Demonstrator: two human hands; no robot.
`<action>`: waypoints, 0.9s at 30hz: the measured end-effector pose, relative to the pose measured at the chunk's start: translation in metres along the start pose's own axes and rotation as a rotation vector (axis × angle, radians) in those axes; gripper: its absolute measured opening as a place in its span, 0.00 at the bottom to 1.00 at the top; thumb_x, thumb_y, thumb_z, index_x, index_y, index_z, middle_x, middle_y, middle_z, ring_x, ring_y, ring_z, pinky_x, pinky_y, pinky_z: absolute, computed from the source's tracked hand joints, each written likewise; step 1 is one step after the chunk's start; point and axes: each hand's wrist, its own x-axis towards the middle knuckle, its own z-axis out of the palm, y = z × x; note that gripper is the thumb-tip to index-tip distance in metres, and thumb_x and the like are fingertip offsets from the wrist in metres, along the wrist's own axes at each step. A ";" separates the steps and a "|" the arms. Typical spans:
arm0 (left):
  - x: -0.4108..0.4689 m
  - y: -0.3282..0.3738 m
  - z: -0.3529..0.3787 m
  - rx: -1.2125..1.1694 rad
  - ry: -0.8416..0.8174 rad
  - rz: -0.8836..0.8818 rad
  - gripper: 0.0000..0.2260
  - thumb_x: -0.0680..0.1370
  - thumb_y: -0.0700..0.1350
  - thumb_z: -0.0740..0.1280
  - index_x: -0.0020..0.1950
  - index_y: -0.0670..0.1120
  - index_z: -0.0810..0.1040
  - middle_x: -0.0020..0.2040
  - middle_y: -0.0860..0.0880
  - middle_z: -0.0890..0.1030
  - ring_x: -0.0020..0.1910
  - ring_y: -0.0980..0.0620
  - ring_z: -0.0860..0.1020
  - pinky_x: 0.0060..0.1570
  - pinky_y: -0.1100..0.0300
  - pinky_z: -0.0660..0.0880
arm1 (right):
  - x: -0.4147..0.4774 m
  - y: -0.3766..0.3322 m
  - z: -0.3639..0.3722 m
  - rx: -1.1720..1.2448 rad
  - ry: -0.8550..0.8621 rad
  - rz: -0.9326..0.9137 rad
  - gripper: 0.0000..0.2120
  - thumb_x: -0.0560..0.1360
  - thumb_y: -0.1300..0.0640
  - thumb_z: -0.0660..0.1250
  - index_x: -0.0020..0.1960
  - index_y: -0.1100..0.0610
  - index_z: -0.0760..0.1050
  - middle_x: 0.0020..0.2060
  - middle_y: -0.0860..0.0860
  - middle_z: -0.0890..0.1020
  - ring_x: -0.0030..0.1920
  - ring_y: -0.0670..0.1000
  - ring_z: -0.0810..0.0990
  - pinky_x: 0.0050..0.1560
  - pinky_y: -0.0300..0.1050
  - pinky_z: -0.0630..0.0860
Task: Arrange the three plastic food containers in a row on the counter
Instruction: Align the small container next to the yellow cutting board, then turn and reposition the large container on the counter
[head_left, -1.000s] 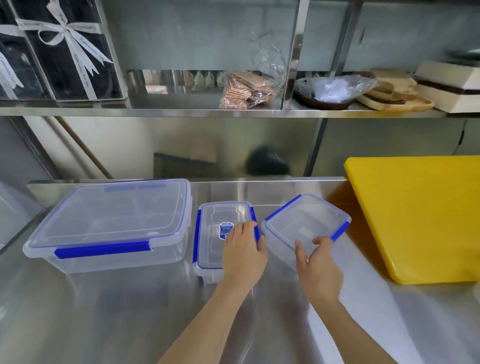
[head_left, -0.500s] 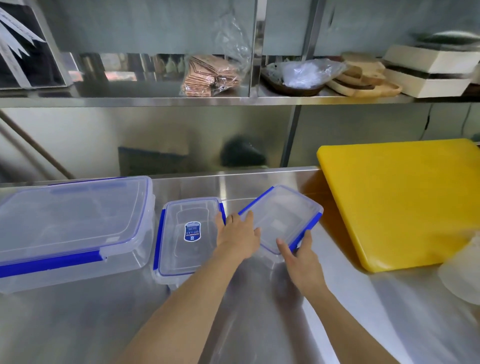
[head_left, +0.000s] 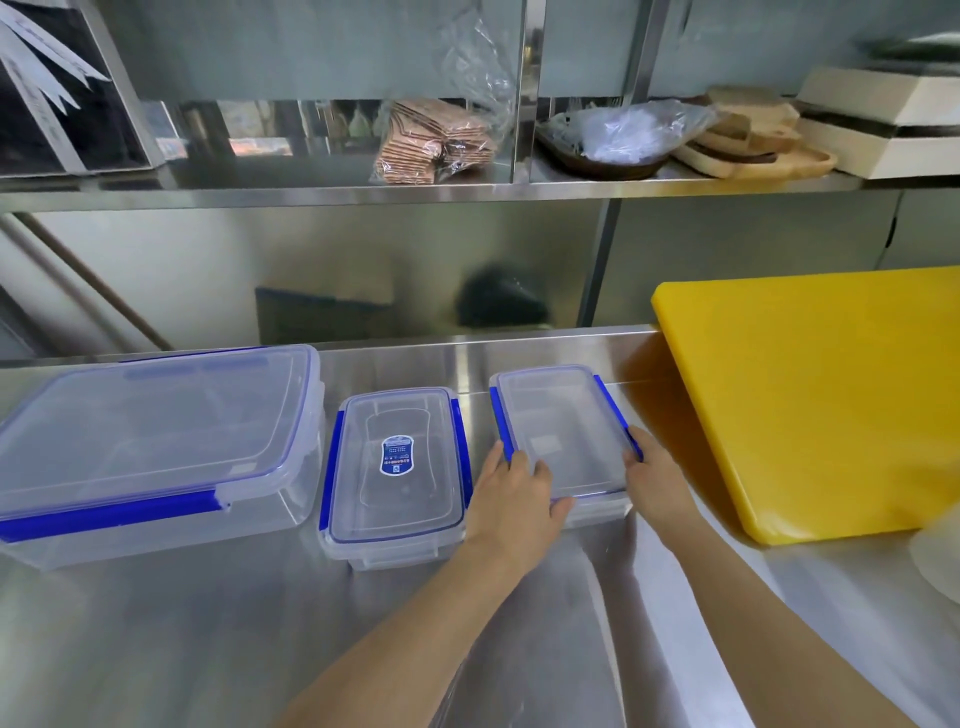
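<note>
Head view: steel counter (head_left: 156, 649) under cluttered steel shelf (head_left: 311, 195).

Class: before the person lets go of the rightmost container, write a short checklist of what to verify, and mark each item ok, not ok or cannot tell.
1. Three containers in one row: large container, middle container, right container: ok.
2. Right container square with its neighbours: ok.
3. Left hand and right hand grip its near corners: ok.
4. Clear of the yellow cutting board: ok.
5. Base flat on the counter: cannot tell.
</note>
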 end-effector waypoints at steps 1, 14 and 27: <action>-0.001 0.001 0.000 -0.031 0.008 0.003 0.19 0.72 0.58 0.66 0.52 0.44 0.80 0.45 0.42 0.83 0.49 0.44 0.82 0.62 0.49 0.71 | 0.000 0.000 -0.001 -0.013 -0.005 -0.001 0.19 0.80 0.60 0.52 0.70 0.56 0.66 0.62 0.56 0.76 0.60 0.57 0.75 0.54 0.47 0.71; -0.025 -0.105 -0.054 -0.165 0.460 -0.181 0.07 0.73 0.45 0.66 0.47 0.43 0.80 0.48 0.41 0.82 0.46 0.42 0.79 0.49 0.50 0.77 | -0.047 -0.074 0.042 -0.202 0.229 -0.272 0.19 0.77 0.55 0.61 0.67 0.57 0.66 0.64 0.57 0.73 0.63 0.56 0.72 0.63 0.51 0.71; -0.140 -0.329 -0.086 -0.168 0.448 -0.925 0.25 0.74 0.47 0.65 0.68 0.40 0.63 0.69 0.35 0.66 0.67 0.34 0.63 0.67 0.40 0.60 | -0.128 -0.166 0.192 -0.003 -0.352 -0.301 0.15 0.77 0.49 0.59 0.60 0.56 0.65 0.48 0.54 0.79 0.48 0.56 0.78 0.51 0.52 0.75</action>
